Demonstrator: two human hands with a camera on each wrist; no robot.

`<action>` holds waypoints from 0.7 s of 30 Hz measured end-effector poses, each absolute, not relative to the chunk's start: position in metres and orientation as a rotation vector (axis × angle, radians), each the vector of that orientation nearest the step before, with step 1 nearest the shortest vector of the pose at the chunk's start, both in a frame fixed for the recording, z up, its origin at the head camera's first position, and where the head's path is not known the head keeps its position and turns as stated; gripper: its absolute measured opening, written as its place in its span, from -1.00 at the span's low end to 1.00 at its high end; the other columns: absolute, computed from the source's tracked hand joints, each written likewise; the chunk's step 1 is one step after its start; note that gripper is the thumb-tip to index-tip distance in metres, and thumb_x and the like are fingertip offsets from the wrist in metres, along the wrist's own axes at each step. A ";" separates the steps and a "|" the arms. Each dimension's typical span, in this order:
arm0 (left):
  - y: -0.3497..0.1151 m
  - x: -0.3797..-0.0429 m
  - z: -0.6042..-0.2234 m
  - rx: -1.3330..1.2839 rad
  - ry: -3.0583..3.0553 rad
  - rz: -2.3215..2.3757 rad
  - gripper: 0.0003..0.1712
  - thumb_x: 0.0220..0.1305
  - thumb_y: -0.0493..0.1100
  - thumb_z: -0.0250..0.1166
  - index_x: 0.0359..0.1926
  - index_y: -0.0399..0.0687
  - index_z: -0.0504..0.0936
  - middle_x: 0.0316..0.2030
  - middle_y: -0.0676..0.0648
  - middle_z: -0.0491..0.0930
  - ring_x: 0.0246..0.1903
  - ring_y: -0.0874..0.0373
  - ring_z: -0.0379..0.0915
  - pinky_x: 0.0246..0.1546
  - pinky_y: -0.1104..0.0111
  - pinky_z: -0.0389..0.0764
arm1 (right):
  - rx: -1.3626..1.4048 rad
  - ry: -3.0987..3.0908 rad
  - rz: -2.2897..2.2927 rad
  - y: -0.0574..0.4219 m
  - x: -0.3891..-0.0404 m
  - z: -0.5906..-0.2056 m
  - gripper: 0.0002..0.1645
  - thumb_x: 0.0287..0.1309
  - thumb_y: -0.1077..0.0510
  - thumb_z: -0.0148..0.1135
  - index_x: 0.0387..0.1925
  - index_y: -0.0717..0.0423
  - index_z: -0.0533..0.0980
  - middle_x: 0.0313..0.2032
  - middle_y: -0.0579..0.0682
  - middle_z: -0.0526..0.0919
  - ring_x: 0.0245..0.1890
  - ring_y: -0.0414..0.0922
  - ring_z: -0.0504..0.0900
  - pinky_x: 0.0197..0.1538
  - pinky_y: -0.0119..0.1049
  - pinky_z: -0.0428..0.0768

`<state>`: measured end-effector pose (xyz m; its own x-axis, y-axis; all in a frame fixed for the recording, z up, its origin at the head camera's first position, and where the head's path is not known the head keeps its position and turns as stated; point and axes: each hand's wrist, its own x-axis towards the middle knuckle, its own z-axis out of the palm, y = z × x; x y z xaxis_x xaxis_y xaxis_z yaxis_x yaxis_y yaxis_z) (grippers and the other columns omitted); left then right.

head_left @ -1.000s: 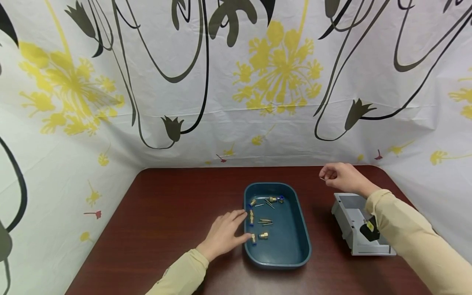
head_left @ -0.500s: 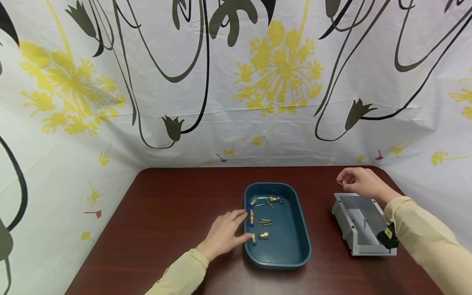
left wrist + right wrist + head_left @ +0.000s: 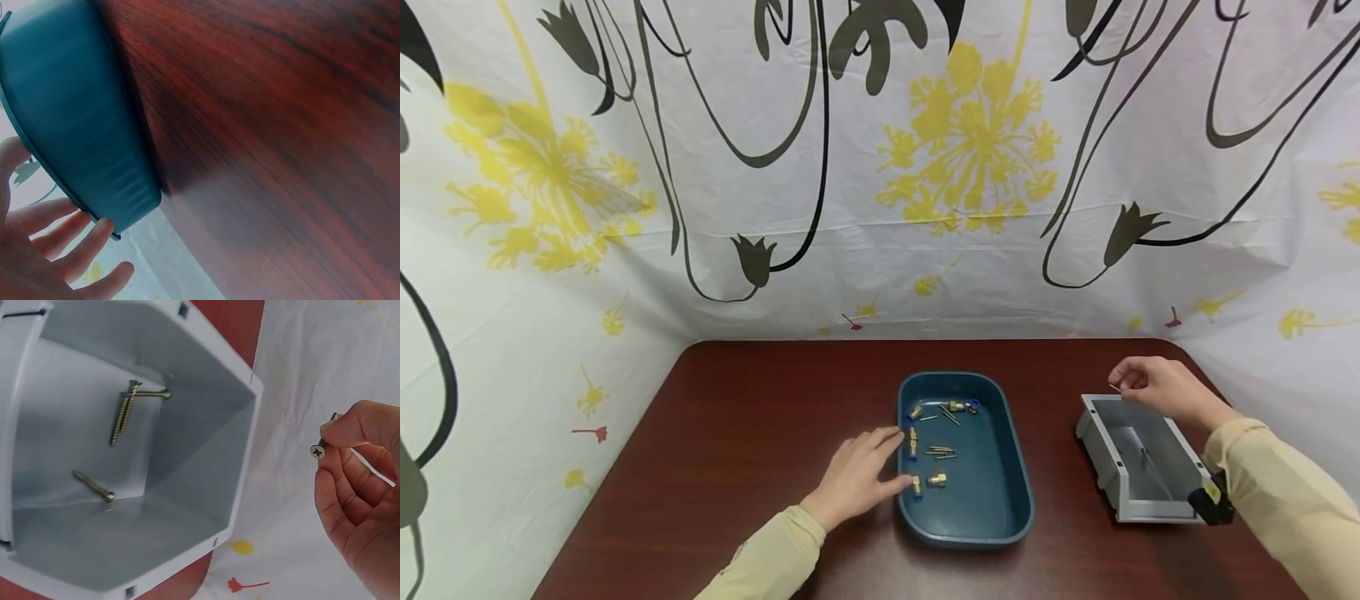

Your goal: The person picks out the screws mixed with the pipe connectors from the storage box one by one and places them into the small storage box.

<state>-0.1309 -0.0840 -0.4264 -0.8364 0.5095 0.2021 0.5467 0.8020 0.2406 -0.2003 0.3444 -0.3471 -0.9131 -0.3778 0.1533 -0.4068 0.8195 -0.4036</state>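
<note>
Between thumb and fingers my right hand (image 3: 1168, 390) pinches a screw (image 3: 318, 450) with a cross-slotted head. That hand is over the far end of a grey open box (image 3: 1101, 446). Several brass-coloured screws (image 3: 127, 412) lie on the box's floor in the right wrist view. My left hand (image 3: 857, 475) rests with spread, relaxed fingers on the left rim of a dark blue tray (image 3: 992, 500). In the tray are several brass fittings (image 3: 937, 480), some with blue ends, and several loose screws (image 3: 940, 452).
Both containers stand on a dark red-brown wooden table (image 3: 760, 417), the box to the right of the tray. A white cloth (image 3: 820, 200) with a flower print hangs behind the table and along its sides. A black wrist camera (image 3: 1210, 498) sits beside the box's near right corner.
My right hand has moved right with the screw, from left of the grey box to over its far end. The left hand has stayed on the tray's rim.
</note>
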 end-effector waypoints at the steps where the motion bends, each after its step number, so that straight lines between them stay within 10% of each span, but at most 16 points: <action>1: -0.084 -0.131 -0.426 -0.842 -2.861 -0.443 -0.28 0.09 0.25 0.13 0.16 -0.10 0.38 0.10 -0.04 0.34 0.02 0.07 0.29 -0.06 0.11 0.32 | 0.638 -2.936 0.673 0.346 -0.200 -0.348 -0.85 -0.13 0.37 0.21 -0.42 0.14 0.50 -0.54 -0.13 0.49 -0.53 -0.30 0.43 -0.52 -0.36 0.38; 21: -0.083 -0.131 -0.425 -0.843 -2.874 -0.452 -0.30 0.09 0.21 0.15 0.16 -0.09 0.37 0.11 -0.04 0.33 0.02 0.08 0.29 -0.05 0.13 0.31 | 0.602 -3.000 0.691 0.356 -0.192 -0.366 -0.86 -0.10 0.39 0.18 -0.41 0.17 0.50 -0.55 -0.14 0.46 -0.57 -0.30 0.39 -0.54 -0.37 0.36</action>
<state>-0.1308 -0.0833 -0.4249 -0.8393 0.5096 0.1896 0.5432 0.8011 0.2513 -0.1916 0.3556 -0.3664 -0.9264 -0.3658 0.0889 -0.3679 0.8294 -0.4205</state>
